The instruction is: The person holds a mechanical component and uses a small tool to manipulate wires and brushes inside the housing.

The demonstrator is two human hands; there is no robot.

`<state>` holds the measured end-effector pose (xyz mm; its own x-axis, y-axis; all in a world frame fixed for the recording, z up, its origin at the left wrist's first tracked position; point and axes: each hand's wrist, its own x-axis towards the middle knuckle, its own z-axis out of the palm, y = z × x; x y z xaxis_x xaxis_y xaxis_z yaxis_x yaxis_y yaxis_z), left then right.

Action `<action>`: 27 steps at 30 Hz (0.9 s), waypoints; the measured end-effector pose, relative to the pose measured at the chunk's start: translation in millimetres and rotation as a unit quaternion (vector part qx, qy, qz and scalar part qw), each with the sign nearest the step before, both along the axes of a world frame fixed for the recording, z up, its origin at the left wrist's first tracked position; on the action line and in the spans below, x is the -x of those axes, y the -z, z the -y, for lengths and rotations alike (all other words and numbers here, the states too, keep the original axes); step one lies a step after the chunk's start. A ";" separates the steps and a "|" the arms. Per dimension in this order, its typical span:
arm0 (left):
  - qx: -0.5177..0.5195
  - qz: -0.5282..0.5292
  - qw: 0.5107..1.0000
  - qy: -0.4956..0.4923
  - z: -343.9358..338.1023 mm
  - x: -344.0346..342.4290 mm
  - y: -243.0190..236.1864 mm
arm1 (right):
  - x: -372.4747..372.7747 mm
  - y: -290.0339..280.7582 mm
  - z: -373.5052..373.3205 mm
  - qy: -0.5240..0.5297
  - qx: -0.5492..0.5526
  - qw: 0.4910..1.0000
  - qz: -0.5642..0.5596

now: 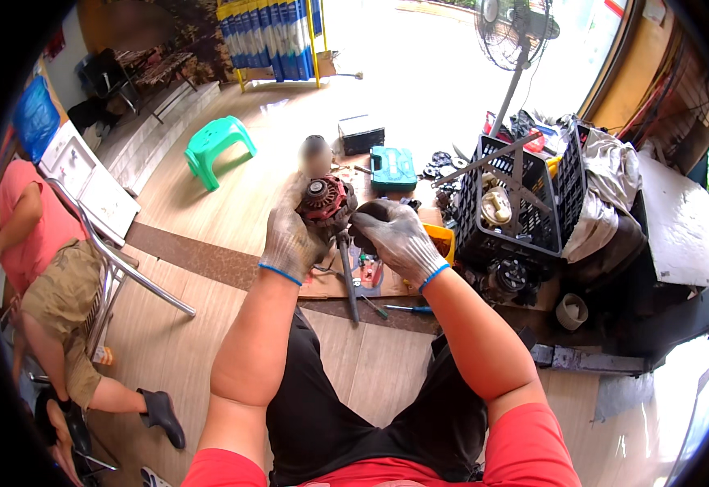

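Note:
Both hands wear grey work gloves with blue cuffs. My left hand (293,235) is closed round the left side of a red-and-dark finned motor part (320,196), held up over a low work board (322,284). At that part's right side my right hand (391,235) is closed on a dark piece, too hidden to name. A long metal bar (349,284) angles down below the part. A blue-handled screwdriver (407,309) and small loose pieces lie on the board, with a teal tool case (392,169) behind.
A seated person (54,300) is at left beside a metal chair frame (159,296). A green stool (220,138) stands upper left, a fan (508,32) at back. Black crates (480,227) of parts, a white bucket (572,310) and a white panel (679,219) are at right.

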<state>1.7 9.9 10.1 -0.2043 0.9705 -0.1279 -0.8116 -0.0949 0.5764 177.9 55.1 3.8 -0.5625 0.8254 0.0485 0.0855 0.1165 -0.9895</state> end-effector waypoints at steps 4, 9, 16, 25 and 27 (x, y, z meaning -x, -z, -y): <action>-0.005 -0.024 1.000 0.016 4.3 5.4 -2.4 | -7.6 -6.5 2.9 0.014 -0.110 0.994 -0.003; 0.027 -0.016 0.999 0.013 4.4 3.8 -7.6 | -15.6 -15.6 5.8 0.022 -0.065 0.998 -0.001; 0.015 -0.061 0.995 -0.083 -3.2 -1.0 3.1 | -22.9 -39.5 20.3 -0.019 -0.108 0.994 0.011; 0.074 0.010 0.984 -0.161 -7.3 4.0 4.0 | -24.5 -16.9 52.5 -0.137 -0.308 0.917 0.211; 0.102 0.038 0.976 -0.188 -5.2 3.1 -8.0 | -25.5 -7.1 53.6 -0.120 -0.319 0.906 0.250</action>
